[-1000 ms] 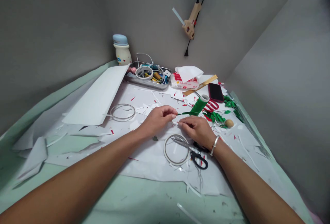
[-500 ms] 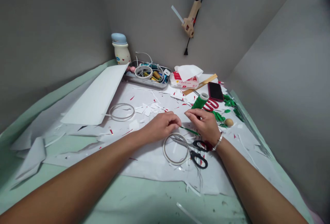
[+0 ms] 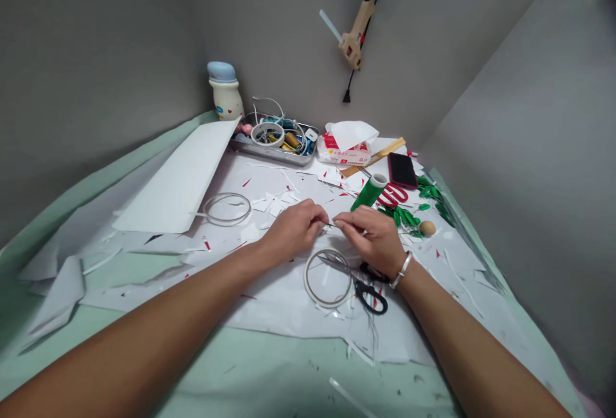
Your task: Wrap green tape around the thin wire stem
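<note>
My left hand [image 3: 294, 228] and my right hand [image 3: 373, 236] meet at the middle of the table, fingertips pinched together on a thin small piece between them that I cannot make out clearly. A green tape roll [image 3: 369, 192] lies just behind my right hand. Under my right wrist lie black scissors [image 3: 369, 292], and a clear ring of tape [image 3: 328, 278] lies in front of both hands. A silver bracelet sits on my right wrist.
White paper sheets and scraps [image 3: 269, 200] cover the green table. A second clear ring [image 3: 228, 208], a metal tray [image 3: 275, 138] of supplies, a tissue pack [image 3: 346, 148], a phone [image 3: 402, 170], red scissors [image 3: 392, 196], green leaves [image 3: 409, 217] and a jar [image 3: 224, 92] lie around. A glue gun [image 3: 353, 36] hangs on the wall.
My right hand came back toward my left hand, and the fingertips now pinch together; the green strip seen between them earlier no longer shows.
</note>
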`<state>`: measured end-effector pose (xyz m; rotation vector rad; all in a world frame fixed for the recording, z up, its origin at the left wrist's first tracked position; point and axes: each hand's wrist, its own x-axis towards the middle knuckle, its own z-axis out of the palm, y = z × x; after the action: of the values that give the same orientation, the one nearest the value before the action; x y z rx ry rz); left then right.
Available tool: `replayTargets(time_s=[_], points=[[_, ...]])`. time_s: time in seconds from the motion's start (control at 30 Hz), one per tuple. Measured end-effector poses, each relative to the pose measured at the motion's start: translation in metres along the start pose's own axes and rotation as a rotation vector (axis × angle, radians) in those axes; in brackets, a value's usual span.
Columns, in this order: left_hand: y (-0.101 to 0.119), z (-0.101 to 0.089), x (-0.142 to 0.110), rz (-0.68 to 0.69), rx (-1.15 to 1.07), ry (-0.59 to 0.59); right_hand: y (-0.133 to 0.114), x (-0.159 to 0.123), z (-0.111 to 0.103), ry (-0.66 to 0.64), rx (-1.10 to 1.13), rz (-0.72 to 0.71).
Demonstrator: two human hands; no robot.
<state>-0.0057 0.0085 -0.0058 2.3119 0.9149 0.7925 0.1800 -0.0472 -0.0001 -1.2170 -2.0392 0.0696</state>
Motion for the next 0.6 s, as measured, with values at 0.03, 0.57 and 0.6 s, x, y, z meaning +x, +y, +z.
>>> replayTargets(time_s=[0.03, 0.57, 0.6], points=[[0.002, 0.0, -0.001, 0.028, -0.015, -0.042, 0.004, 0.0, -0.002, 0.042, 0.028, 0.053], [-0.003, 0.001, 0.002, -0.073, -0.025, 0.086, -0.007, 0.0, 0.003, -0.073, -0.07, -0.095], [-0.003, 0.001, 0.001, -0.033, -0.002, 0.043, -0.005, 0.0, 0.001, -0.031, -0.052, -0.073]])
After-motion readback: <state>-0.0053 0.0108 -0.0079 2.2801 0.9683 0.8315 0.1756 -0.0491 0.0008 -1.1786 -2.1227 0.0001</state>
